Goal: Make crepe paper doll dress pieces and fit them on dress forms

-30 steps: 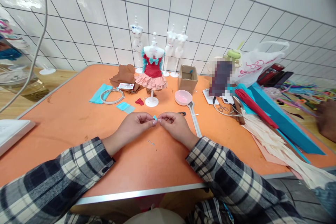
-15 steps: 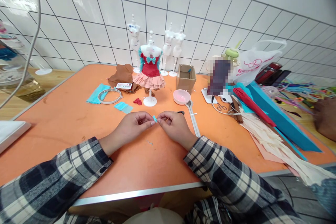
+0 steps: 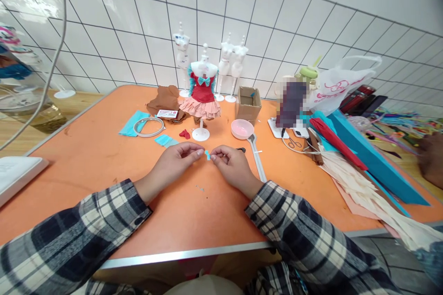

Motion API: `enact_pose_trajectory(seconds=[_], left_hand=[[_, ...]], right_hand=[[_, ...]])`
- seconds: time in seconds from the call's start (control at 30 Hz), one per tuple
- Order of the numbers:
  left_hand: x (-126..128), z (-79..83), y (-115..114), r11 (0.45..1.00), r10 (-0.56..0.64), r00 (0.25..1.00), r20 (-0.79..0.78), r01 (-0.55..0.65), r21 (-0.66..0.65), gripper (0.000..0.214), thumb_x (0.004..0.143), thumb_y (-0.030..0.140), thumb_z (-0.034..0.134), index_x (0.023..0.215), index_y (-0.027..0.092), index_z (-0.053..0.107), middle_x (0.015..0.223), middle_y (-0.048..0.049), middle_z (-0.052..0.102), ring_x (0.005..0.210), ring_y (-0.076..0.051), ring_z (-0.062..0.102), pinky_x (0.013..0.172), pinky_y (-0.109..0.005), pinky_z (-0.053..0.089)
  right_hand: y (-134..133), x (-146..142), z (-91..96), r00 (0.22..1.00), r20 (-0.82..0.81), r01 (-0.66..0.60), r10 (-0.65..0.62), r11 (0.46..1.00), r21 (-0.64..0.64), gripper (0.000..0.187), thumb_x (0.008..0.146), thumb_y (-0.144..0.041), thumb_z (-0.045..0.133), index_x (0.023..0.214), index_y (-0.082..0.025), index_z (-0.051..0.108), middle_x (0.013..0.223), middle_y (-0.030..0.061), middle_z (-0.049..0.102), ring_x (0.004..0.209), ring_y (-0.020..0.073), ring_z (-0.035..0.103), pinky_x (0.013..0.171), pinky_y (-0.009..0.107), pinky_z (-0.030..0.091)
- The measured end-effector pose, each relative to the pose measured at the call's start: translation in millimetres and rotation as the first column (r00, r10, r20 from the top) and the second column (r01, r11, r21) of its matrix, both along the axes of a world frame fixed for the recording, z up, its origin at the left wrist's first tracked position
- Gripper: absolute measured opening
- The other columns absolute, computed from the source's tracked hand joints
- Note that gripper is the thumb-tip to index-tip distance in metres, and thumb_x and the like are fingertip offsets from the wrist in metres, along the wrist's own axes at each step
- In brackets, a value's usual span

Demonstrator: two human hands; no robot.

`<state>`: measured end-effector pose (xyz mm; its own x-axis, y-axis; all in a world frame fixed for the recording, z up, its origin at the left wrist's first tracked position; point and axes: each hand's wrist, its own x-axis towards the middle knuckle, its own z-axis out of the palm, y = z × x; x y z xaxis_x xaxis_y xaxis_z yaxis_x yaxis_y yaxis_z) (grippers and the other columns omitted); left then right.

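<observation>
A small light-blue piece [image 3: 207,154], crinkled like crepe paper, is between my two hands just above the table. The thumb and finger of my right hand [image 3: 232,166] pinch its right side. My left hand [image 3: 176,160] is closed in a pinch close to its left side; whether anything is in those fingertips I cannot tell. Behind my hands stands a small white mannequin [image 3: 204,67] wearing a red top [image 3: 202,91] with a blue bow [image 3: 204,82] and a ruffled pink skirt [image 3: 200,108].
Blue paper pieces [image 3: 166,140], a tape roll [image 3: 148,121] and red scraps [image 3: 184,134] lie left of the mannequin. To its right are a pink bowl [image 3: 242,129], a cardboard box [image 3: 248,109] and scissors [image 3: 295,144]. Folded papers [image 3: 374,161] cover the right side.
My left fingertips have drawn slightly back from the light-blue piece, so more of it shows between my hands. The whole view has shifted a little.
</observation>
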<state>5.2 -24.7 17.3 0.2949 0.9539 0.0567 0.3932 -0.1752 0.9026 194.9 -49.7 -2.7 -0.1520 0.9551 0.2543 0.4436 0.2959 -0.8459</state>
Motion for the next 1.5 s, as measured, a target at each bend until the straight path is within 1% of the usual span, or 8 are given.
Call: enact_pose_trajectory(seconds=[0.2, 0.37, 0.47, 0.67, 0.9, 1.07, 1.27, 1.5], left_hand=[[2.3, -0.2, -2.5, 0.998, -0.003, 1.000, -0.002, 0.003, -0.059, 0.034, 0.073, 0.048, 0.068, 0.084, 0.016, 0.073, 0.082, -0.0054, 0.074, 0.074, -0.019, 0.064, 0.068, -0.028, 0.049], [3.3, 4.1, -4.0, 0.998, -0.061, 0.993, -0.099, 0.064, 0.027, 0.028, 0.076, 0.045, 0.064, 0.077, 0.018, 0.072, 0.078, -0.0039, 0.074, 0.073, -0.020, 0.065, 0.067, -0.028, 0.048], [3.4, 2.8, -4.1, 0.990, -0.082, 0.982, -0.168, 0.099, 0.095, 0.027, 0.078, 0.044, 0.063, 0.077, 0.019, 0.073, 0.078, -0.0033, 0.074, 0.072, -0.019, 0.065, 0.066, -0.028, 0.048], [3.3, 0.5, -3.3, 0.984, -0.086, 0.979, -0.185, 0.113, 0.140, 0.025, 0.078, 0.042, 0.063, 0.077, 0.019, 0.073, 0.082, -0.0044, 0.074, 0.075, -0.020, 0.066, 0.069, -0.029, 0.049], [3.6, 2.3, -2.9, 0.995, -0.065, 0.995, -0.069, 0.070, 0.069, 0.029, 0.074, 0.046, 0.066, 0.078, 0.018, 0.072, 0.081, -0.0050, 0.074, 0.074, -0.020, 0.065, 0.070, -0.029, 0.050], [3.0, 0.6, -2.2, 0.994, -0.109, 0.993, -0.048, 0.108, -0.021, 0.033, 0.074, 0.050, 0.065, 0.078, 0.018, 0.071, 0.080, -0.0049, 0.074, 0.075, -0.021, 0.065, 0.070, -0.030, 0.050], [3.4, 1.6, -3.3, 0.989, -0.132, 0.991, -0.004, 0.131, -0.072, 0.036, 0.072, 0.052, 0.068, 0.076, 0.017, 0.071, 0.077, -0.0043, 0.073, 0.074, -0.020, 0.064, 0.069, -0.029, 0.049], [2.9, 0.5, -3.8, 0.991, -0.129, 0.992, -0.007, 0.129, -0.031, 0.037, 0.075, 0.052, 0.066, 0.088, 0.017, 0.070, 0.086, -0.0056, 0.074, 0.077, -0.021, 0.065, 0.070, -0.030, 0.049]], right_hand=[[-0.4, -1.7, -0.6, 1.000, 0.014, -0.014, 0.014, 1.000, 0.006, 0.012, 0.086, -0.024, 0.055, 0.086, -0.018, 0.065, 0.080, 0.0004, 0.066, 0.070, 0.0127, 0.058, 0.065, 0.025, 0.043], [-1.3, -1.8, -0.1, 0.999, -0.035, 0.000, -0.001, 1.000, -0.011, 0.023, 0.080, -0.021, 0.060, 0.103, -0.019, 0.066, 0.090, 0.0016, 0.067, 0.067, 0.0111, 0.056, 0.063, 0.024, 0.043], [-1.1, -2.1, 0.9, 0.999, -0.054, 0.008, -0.008, 1.000, -0.010, 0.013, 0.080, -0.025, 0.062, 0.089, -0.018, 0.069, 0.081, 0.0012, 0.067, 0.064, 0.0112, 0.052, 0.062, 0.025, 0.042], [1.3, -3.2, -0.1, 0.991, -0.131, -0.021, 0.001, 0.988, -0.152, 0.009, 0.078, -0.025, 0.061, 0.077, -0.017, 0.063, 0.067, -0.0017, 0.058, 0.060, 0.0108, 0.049, 0.056, 0.023, 0.038], [0.2, -3.6, 4.4, 0.975, -0.219, -0.032, -0.030, 0.960, -0.277, 0.012, 0.077, -0.029, 0.060, 0.078, -0.017, 0.059, 0.066, -0.0033, 0.053, 0.054, 0.0092, 0.046, 0.050, 0.022, 0.036], [-0.9, -3.4, 5.4, 0.971, -0.240, -0.036, -0.017, 0.977, -0.212, 0.013, 0.077, -0.025, 0.059, 0.086, -0.017, 0.062, 0.070, -0.0026, 0.056, 0.055, 0.0090, 0.045, 0.051, 0.022, 0.037], [-0.4, -2.2, 2.9, 0.997, -0.083, -0.011, -0.001, 0.989, -0.146, 0.015, 0.077, -0.032, 0.064, 0.077, -0.017, 0.066, 0.062, -0.0027, 0.053, 0.055, 0.0098, 0.042, 0.052, 0.023, 0.034], [1.2, -4.3, 1.5, 0.982, -0.187, 0.001, -0.037, 0.982, -0.186, 0.015, 0.076, -0.032, 0.062, 0.074, -0.017, 0.062, 0.068, -0.0014, 0.057, 0.060, 0.0108, 0.047, 0.057, 0.023, 0.037]])
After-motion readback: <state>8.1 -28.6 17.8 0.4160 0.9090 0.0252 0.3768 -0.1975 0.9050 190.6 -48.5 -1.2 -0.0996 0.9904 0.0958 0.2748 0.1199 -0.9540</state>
